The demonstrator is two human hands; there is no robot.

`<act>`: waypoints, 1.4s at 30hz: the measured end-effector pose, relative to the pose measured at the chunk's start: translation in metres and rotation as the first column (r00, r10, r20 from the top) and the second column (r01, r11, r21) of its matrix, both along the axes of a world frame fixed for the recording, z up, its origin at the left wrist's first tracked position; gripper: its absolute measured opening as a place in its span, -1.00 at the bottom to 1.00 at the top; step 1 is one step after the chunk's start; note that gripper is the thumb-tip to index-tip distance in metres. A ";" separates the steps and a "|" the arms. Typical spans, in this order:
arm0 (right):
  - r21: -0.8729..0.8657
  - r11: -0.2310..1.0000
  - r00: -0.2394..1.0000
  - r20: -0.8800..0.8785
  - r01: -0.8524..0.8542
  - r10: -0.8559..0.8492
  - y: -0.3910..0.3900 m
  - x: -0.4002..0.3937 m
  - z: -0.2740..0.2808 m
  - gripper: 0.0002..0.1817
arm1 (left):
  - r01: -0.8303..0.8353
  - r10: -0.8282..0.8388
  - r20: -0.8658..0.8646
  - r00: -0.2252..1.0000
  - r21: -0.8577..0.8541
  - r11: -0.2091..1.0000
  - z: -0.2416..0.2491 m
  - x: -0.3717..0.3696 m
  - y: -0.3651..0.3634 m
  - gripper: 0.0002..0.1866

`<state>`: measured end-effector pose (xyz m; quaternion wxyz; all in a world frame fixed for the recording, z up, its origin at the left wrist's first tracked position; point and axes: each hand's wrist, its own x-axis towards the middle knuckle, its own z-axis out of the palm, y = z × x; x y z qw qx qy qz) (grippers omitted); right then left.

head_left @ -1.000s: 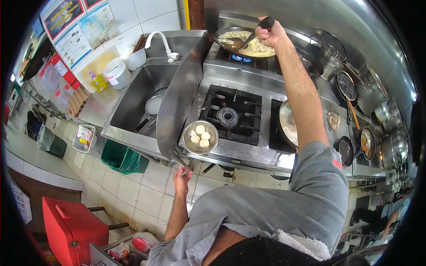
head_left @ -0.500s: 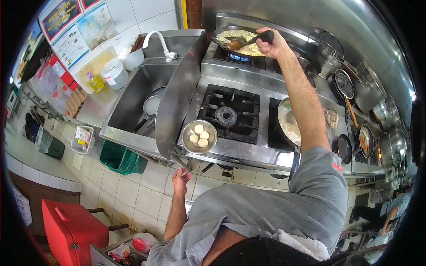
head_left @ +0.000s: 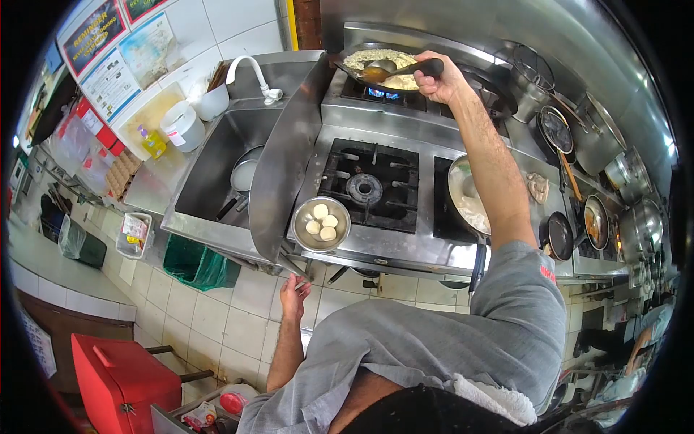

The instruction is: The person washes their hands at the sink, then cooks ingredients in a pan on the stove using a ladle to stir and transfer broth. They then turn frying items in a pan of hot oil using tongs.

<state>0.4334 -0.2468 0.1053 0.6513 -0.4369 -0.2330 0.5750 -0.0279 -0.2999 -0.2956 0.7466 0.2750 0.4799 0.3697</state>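
The spoon (head_left: pixel 418 69) is over the pan (head_left: pixel 352 74), pointing left from your right hand (head_left: pixel 439 79), whose fingers wrap around it, while your left hand (head_left: pixel 293 296) is far away, fingers bent, though I can't tell if they pinch anything.

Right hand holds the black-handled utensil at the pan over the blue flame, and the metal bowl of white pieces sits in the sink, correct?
The metal bowl isn't in the sink. The head view shows it at the front of the stove, beside the steel divider. The right hand does hold the black-handled utensil at the pan over the blue flame.
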 end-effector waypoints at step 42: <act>0.340 0.930 0.937 -0.258 -0.139 0.234 -0.109 -0.092 0.042 -0.71 | 0.191 -0.204 -0.103 0.973 -0.127 0.973 -0.077 -0.045 -0.013 -0.67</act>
